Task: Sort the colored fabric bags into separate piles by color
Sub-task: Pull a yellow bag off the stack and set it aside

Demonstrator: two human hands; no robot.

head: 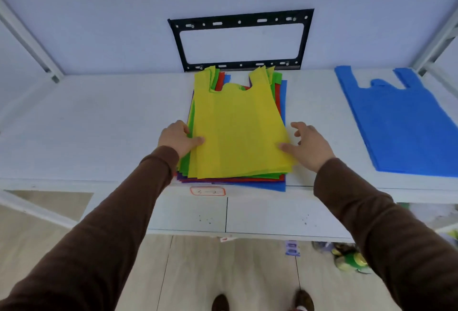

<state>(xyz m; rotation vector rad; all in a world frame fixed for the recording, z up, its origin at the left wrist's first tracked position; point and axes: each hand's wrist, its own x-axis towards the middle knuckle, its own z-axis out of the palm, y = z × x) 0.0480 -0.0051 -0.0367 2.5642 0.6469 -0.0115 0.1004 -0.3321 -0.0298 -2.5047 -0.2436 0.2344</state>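
A mixed stack of fabric bags [277,183] lies in the middle of the white table [99,124], with green, red, purple and blue edges showing under a yellow bag [238,124] on top. My left hand [177,138] pinches the yellow bag's left edge, thumb on top and fingers underneath. My right hand [309,143] is at the bag's right edge: the thumb lies on the fabric and the fingers are spread in the air beside it. A pile of blue bags [401,122] lies flat at the table's right end.
A black metal wall bracket [241,40] hangs behind the stack. A small red-bordered label [207,191] sits on the table's front edge. White shelf posts stand at both sides. Green and yellow items [349,258] lie on the floor under the table at right.
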